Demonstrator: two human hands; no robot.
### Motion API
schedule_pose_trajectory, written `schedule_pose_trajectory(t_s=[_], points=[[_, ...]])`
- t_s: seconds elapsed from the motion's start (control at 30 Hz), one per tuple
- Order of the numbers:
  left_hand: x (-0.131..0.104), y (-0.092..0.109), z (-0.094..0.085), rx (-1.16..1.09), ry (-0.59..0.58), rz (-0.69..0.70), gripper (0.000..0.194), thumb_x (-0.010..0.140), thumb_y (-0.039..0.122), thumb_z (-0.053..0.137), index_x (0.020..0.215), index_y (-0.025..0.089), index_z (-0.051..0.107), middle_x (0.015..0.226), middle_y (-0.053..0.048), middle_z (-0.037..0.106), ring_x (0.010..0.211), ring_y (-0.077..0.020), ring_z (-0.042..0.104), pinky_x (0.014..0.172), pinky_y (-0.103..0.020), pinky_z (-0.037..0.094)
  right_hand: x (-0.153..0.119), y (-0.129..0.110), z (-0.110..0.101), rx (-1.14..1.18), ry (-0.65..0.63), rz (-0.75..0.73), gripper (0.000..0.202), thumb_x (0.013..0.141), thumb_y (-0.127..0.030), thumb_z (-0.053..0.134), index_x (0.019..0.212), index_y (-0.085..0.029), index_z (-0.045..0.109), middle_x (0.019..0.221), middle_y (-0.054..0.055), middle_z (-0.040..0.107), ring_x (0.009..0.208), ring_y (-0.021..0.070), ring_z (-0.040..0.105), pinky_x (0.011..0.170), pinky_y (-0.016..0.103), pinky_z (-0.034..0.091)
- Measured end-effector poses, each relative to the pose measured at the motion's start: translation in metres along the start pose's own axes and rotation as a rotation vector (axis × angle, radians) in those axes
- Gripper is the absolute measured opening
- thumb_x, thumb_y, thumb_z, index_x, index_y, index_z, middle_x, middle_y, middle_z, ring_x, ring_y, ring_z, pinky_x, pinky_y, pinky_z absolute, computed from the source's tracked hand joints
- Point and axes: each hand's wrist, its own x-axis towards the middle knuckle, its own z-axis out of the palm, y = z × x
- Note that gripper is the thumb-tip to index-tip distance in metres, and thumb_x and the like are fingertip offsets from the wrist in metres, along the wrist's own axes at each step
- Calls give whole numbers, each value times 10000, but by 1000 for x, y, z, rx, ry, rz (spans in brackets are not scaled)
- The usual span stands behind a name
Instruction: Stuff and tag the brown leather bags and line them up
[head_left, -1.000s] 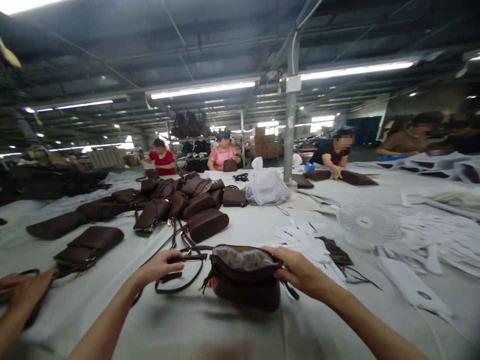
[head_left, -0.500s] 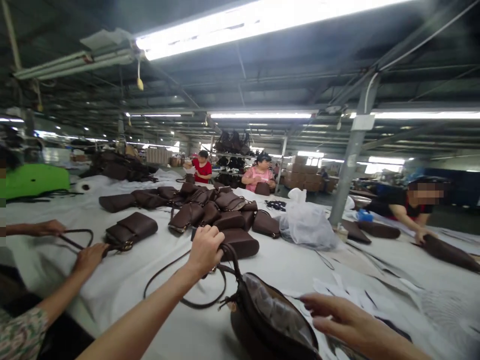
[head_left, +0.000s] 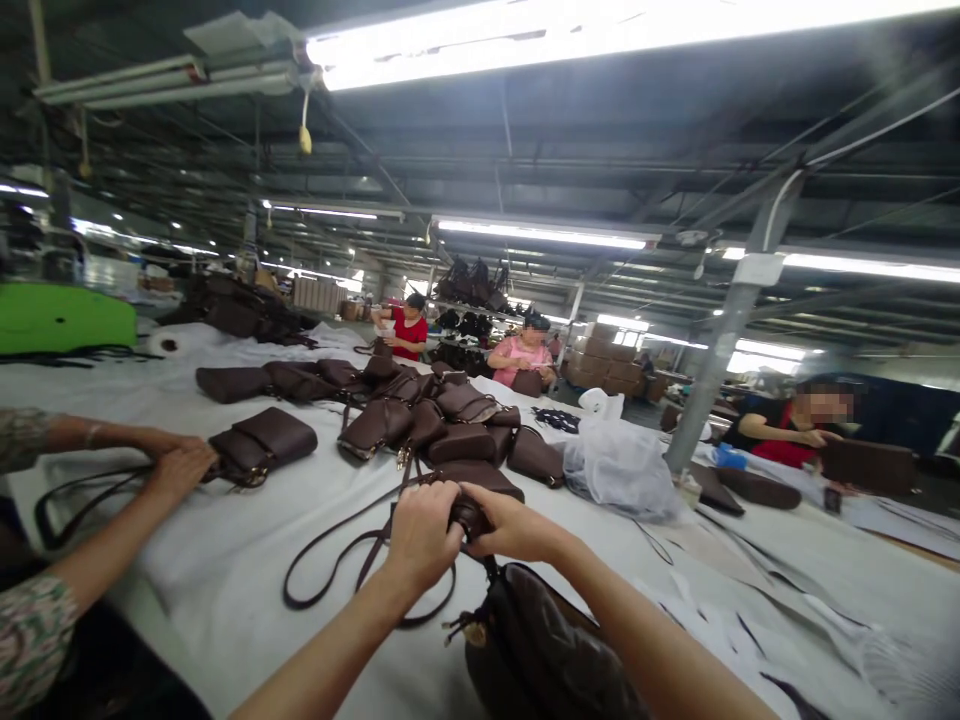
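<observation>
A dark brown handbag (head_left: 499,650) stands open at the front, its clear plastic lining or wrap (head_left: 559,615) showing inside. My left hand (head_left: 424,525) is closed around the bag's handle (head_left: 469,515), above its left end. My right hand (head_left: 517,525) grips the same handle from the other side, fingertips close to my left hand. Left of my hands, a long thin strap (head_left: 300,560) loops over the white table covering (head_left: 232,560). Just behind my hands lies another brown bag (head_left: 480,478), partly hidden.
Many brown bags (head_left: 375,430) are heaped mid-table. At the left, a co-worker's hands (head_left: 180,465) rest by a flap bag (head_left: 266,445). A clear plastic bag (head_left: 619,455) sits before a grey post (head_left: 712,350). Another person (head_left: 795,430) handles a brown piece at right.
My right hand has moved left from beside the bag's opening to the handle and closed on it. The co-worker's hands at left have come together, and the person at right has raised the brown piece.
</observation>
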Motion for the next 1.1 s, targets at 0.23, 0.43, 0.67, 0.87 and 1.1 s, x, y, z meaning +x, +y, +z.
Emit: schedule_pose_trajectory(t_s=[0.23,0.43,0.67,0.87,1.1], points=[[-33,-33,-6,-124,-287,-32,298,734,396,674,956,209,607,947,-101,679,932,-318,603,795,-384,384,12,15,3,457,-3,272,593,627,-195,651,1211,-184,550,730,-39,624,668,155,591,627,278,452],[-39,-31,35,-1200,-525,-400,392,869,566,478,913,198,605,967,-68,676,939,-240,621,826,-351,462,7,4,3,665,13,218,651,625,-203,696,1250,-185,517,768,-39,625,694,129,574,668,278,447],[30,-29,30,-2012,-182,-719,195,962,263,413,978,155,575,795,-40,668,628,-145,654,675,-292,520,-8,-3,9,327,-79,38,750,735,-180,618,1429,-249,344,714,-62,563,598,110,496,556,227,398],[62,-8,-31,-1688,-504,-186,222,853,332,618,945,130,616,707,-20,620,643,-151,658,664,-267,513,-10,-23,-43,-187,666,-156,478,810,-190,504,1286,-230,512,1237,97,550,1101,236,539,878,370,488],[69,17,-60,-1360,-779,113,316,783,438,686,828,131,624,594,15,551,507,-96,513,519,-212,417,-6,-46,-81,-268,121,-229,354,673,-63,536,992,-177,639,814,3,666,765,165,615,724,266,502]])
